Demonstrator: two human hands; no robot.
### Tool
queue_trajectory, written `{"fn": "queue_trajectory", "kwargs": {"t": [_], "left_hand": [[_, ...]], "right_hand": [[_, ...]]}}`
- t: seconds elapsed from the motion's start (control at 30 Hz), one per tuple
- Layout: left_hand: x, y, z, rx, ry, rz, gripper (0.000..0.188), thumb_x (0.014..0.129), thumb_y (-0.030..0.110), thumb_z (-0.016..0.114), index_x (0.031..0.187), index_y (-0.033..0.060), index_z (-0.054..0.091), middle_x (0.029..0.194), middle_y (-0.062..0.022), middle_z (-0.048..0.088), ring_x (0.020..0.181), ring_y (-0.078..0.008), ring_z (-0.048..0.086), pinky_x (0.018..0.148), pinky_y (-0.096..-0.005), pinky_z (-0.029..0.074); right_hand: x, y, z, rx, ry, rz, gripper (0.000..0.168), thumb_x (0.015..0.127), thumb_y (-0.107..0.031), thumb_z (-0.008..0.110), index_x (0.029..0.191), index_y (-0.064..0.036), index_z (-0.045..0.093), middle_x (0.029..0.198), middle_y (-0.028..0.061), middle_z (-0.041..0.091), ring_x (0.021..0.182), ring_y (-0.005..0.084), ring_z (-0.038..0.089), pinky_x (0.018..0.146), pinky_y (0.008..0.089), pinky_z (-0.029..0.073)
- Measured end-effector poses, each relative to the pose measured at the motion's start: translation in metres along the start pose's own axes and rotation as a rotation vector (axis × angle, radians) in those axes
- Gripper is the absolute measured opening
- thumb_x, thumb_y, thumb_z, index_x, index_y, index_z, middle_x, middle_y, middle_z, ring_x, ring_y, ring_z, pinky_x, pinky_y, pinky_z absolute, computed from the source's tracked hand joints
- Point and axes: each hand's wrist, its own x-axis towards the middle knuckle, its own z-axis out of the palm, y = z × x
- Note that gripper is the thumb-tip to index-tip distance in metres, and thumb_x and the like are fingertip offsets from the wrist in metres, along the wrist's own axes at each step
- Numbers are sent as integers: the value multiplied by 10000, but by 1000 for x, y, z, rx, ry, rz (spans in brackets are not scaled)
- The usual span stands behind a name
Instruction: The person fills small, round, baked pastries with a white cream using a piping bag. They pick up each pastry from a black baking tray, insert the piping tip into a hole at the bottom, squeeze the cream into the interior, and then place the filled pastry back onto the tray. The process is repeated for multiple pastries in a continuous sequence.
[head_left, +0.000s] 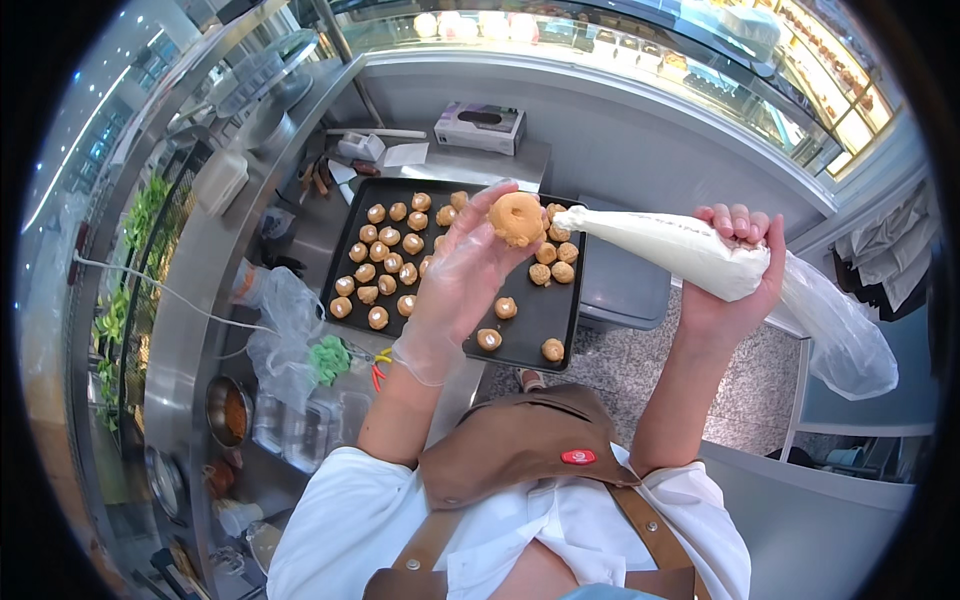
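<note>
My left hand (472, 259), in a clear plastic glove, holds up a round golden cream puff shell (517, 218) with a small hole in its face. My bare right hand (735, 262) grips the wide end of a piping bag (652, 244) filled with white cream, its loose plastic end hanging to the right. The bag's tip points left, close beside the puff; whether they touch I cannot tell. Below my hands lies a black baking tray (525, 337) with rows of small puffs (389, 235), many showing white cream on top. More puffs sit at its right side.
A glove box (481, 127) stands on the steel counter behind the tray. Left are plastic bags (285, 330), a green crumpled item (328, 360), scissors (381, 367), clear containers (300, 427) and a metal bowl (229, 411). A grey lidded bin (622, 277) is right of the tray; a display case spans the back.
</note>
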Motion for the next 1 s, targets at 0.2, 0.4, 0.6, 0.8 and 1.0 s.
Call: {"fn": "queue_trajectory", "kwargs": {"t": [0.2, 0.4, 0.6, 0.8, 1.0], "left_hand": [[-5, -27, -12, -527, 81, -247, 431, 936, 54, 475, 1350, -31, 391, 1339, -216, 444, 1268, -338, 448, 1048, -420, 441], [-6, -65, -28, -162, 187, -167, 414, 904, 101, 530, 1295, 11, 428, 1243, -147, 495, 1164, -274, 536, 1007, -347, 457], [-6, -82, -23, -9, 125, -339, 343, 914, 113, 417, 1253, 79, 458, 1114, -98, 585, 787, -173, 612, 629, -248, 469], [-9, -91, -4, 80, 217, -383, 490, 819, 56, 364, 1303, 50, 438, 1097, -103, 563, 759, -177, 573, 620, -249, 434], [-12, -95, -11, 168, 253, -381, 536, 817, 50, 339, 1347, 28, 415, 1121, -124, 556, 791, -192, 586, 623, -267, 442]], "right_hand": [[-11, 2, -30, 43, 242, 49, 321, 982, -219, 423, 705, -69, 484, 700, 70, 507, 741, 203, 505, 886, 392, 428], [-13, 20, -58, 11, 468, 76, 306, 950, -223, 471, 678, -83, 492, 635, 61, 520, 659, 203, 524, 814, 403, 468], [-12, 52, -71, 372, 627, 286, 250, 909, -162, 495, 672, -81, 509, 661, 39, 556, 689, 196, 564, 842, 385, 490], [-24, 75, -60, 410, 638, 447, 230, 901, -197, 496, 694, -100, 520, 686, 22, 568, 717, 174, 567, 867, 387, 479], [-33, 78, -49, 455, 563, 458, 237, 902, -203, 504, 687, -104, 513, 678, 14, 561, 687, 161, 561, 872, 358, 467]]}}
